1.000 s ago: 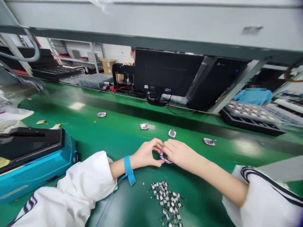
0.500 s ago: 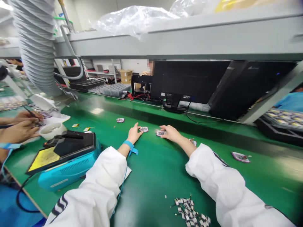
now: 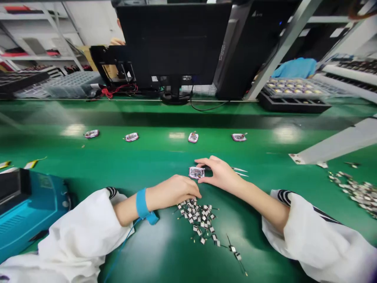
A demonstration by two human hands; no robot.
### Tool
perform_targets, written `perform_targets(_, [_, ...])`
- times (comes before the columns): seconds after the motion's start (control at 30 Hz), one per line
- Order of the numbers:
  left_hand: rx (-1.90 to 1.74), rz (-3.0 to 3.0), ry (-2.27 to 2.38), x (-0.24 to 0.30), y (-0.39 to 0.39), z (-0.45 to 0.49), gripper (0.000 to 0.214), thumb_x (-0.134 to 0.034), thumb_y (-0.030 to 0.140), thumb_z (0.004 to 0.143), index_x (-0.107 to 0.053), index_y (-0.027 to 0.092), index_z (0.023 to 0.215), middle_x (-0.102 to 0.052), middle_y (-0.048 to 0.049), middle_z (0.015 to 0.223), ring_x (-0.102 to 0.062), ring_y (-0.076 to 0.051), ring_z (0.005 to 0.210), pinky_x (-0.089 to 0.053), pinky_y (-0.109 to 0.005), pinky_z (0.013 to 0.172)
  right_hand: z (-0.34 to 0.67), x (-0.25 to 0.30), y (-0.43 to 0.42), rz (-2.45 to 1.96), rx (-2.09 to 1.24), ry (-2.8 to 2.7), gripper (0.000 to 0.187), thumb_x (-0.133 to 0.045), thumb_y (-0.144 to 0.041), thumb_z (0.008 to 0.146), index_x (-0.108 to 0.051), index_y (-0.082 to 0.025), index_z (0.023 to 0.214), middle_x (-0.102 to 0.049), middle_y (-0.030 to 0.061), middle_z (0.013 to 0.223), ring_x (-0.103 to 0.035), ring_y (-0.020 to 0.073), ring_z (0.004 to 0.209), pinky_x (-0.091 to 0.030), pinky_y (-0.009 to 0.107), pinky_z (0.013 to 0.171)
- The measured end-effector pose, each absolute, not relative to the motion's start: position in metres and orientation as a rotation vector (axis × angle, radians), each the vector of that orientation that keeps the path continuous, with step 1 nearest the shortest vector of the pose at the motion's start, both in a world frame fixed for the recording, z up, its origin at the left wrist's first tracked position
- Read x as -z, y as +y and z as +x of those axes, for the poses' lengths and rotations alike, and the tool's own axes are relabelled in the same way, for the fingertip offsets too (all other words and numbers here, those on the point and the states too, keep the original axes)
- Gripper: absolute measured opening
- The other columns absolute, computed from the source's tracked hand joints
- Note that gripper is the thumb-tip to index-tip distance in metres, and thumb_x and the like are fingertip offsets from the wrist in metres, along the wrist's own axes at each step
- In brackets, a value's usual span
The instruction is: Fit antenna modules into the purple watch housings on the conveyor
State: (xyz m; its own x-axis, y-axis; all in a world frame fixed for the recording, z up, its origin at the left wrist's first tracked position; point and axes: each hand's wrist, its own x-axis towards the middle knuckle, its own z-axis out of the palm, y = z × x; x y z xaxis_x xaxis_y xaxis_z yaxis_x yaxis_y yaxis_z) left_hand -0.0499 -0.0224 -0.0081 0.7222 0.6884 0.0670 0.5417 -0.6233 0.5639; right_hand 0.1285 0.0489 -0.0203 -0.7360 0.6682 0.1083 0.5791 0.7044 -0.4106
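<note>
Head view: your right hand [image 3: 220,176] pinches a small board [image 3: 196,172]; your left hand [image 3: 176,190] curls onto the near parts pile [image 3: 202,220], grip unclear.

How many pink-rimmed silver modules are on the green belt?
5. Four modules in a row: left, next, centre, right; the fifth module pinched by the right hand. Hands may hide more.

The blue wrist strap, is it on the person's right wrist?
No, the blue wrist strap is on the left wrist, behind the left hand; the right hand, bare-wristed, pinches a small module.
</note>
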Motion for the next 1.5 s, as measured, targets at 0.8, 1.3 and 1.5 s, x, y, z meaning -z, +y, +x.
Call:
perform_targets(0.8, [-0.717,2.216,1.509,0.024,-0.009,-0.07,0.014,-0.054,0.022,0.081,-0.065,0.016,0.085,-0.065,-0.0032,0.083,-0.06,-0.013,0.075,-0.049,-0.024,0.07,0.136,0.044,0.057,-0.666,-0.608,-2.454,0.036,-0.065,-0.035,0.069,-0.059,-0.018,0.1,-0.064,0.0024,0.1,-0.057,0.0141,0.088,-0.043,0.029,0.078])
perform_targets(1.3, [-0.809,2.64,1.353,0.018,-0.004,-0.065,0.013,-0.054,0.02,0.081,-0.064,0.015,0.088,-0.063,-0.0015,0.082,-0.056,-0.01,0.073,-0.046,-0.02,0.067,0.135,0.04,0.053,-0.821,-0.621,-2.433,0.042,-0.068,-0.032,0.065,-0.057,-0.017,0.103,-0.065,0.0025,0.092,-0.056,0.0158,0.08,-0.045,0.028,0.07])
perform_targets(1.5, [-0.659,2.708,1.258,0.021,0.006,-0.05,0.016,-0.049,0.021,0.083,-0.064,0.016,0.086,-0.062,-0.0023,0.084,-0.056,-0.012,0.075,-0.047,-0.023,0.067,0.135,0.04,0.053,-0.805,-0.647,-2.42,0.04,-0.067,-0.036,0.066,-0.058,-0.017,0.1,-0.065,0.0014,0.091,-0.056,0.0144,0.078,-0.044,0.026,0.07])
